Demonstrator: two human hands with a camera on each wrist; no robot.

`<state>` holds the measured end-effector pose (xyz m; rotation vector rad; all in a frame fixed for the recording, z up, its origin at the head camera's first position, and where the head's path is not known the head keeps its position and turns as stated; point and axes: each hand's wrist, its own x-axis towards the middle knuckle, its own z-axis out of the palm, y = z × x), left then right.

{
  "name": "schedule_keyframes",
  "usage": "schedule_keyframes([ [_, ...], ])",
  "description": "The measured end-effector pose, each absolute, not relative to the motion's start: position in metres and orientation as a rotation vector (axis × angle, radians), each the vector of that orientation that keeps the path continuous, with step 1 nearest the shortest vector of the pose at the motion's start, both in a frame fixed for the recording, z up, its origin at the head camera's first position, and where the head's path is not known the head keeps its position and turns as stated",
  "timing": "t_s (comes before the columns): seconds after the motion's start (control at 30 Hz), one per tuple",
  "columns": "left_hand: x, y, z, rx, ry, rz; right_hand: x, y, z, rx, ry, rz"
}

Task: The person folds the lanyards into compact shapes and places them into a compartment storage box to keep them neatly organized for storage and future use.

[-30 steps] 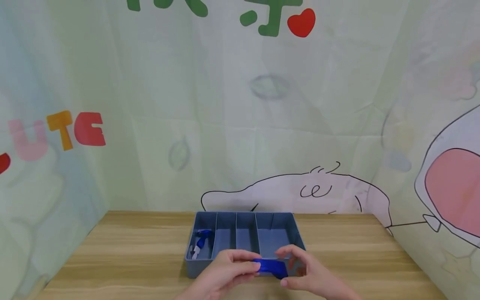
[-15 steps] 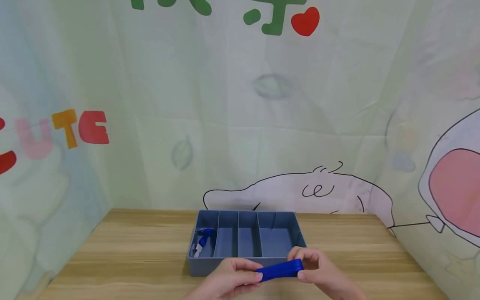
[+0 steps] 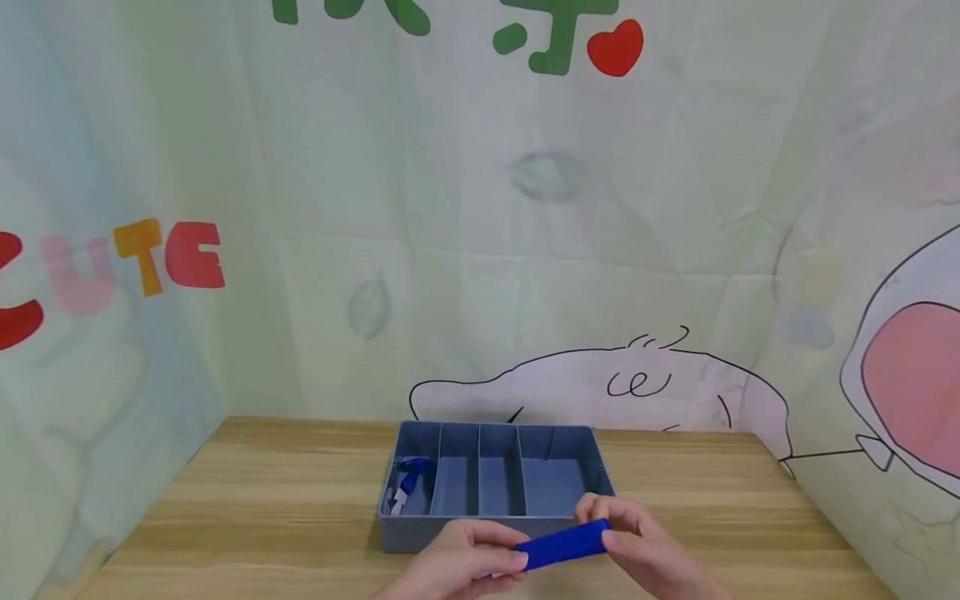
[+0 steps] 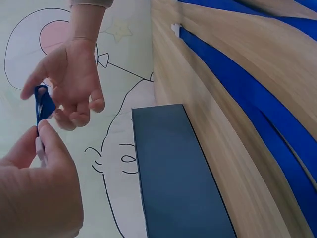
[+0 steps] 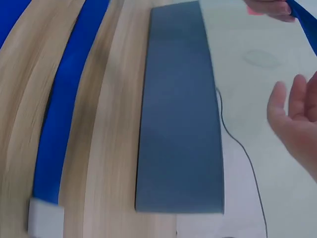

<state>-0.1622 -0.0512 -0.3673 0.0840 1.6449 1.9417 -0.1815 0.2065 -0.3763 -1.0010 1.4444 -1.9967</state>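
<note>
Above the table, in front of the box, a blue strap (image 3: 564,544) is folded into a short flat length, tilted with its right end higher. My left hand (image 3: 468,558) pinches its left end between thumb and fingers; a whitish end piece (image 4: 40,148) shows under those fingertips in the left wrist view. At the other end, my right hand (image 3: 637,537) has its thumb against the strap and its index finger curled behind. Its remaining fingers are loosely spread in the left wrist view. The right wrist view cuts off most of this hand and the strap.
Behind the hands stands a grey-blue box (image 3: 450,527) with several compartments. A blue strap with a white end (image 3: 408,483) lies in its leftmost one. Long blue straps (image 5: 74,94) lie on the wooden table (image 3: 285,500) nearer the body. A printed curtain (image 3: 315,250) surrounds the table.
A second ago the right fingers were spread around the strap's free end; by half a second ago they had closed in on it. The strap's right end has moved right and up.
</note>
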Motion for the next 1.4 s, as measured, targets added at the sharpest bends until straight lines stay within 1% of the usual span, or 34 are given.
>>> schedule_keyframes([
  [0.2, -0.161, -0.06, -0.37, 0.111, 1.729, 1.934, -0.18, 0.209, -0.378, -1.008, 1.672, -1.837],
  [0.53, -0.165, -0.061, -0.369, 0.193, 1.76, 1.972, -0.18, 0.213, -0.37, -0.783, 1.649, -1.798],
  [0.73, -0.168, -0.066, -0.371, 0.212, 1.785, 1.958, -0.175, 0.21, -0.368, -0.703, 1.641, -1.812],
  [0.93, -0.171, -0.069, -0.375, 0.217, 1.826, 1.925, -0.174, 0.205, -0.369, -0.448, 1.783, -1.847],
  [1.07, -0.171, -0.07, -0.374, 0.206, 1.848, 1.897, -0.174, 0.201, -0.367, -0.353, 1.9, -1.842],
  [1.27, -0.172, -0.068, -0.374, 0.205, 1.881, 1.885, -0.171, 0.193, -0.362, -0.294, 2.126, -1.75],
  [1.4, -0.173, -0.066, -0.377, 0.174, 1.839, 1.935, -0.17, 0.189, -0.359, -0.271, 2.159, -1.79],
])
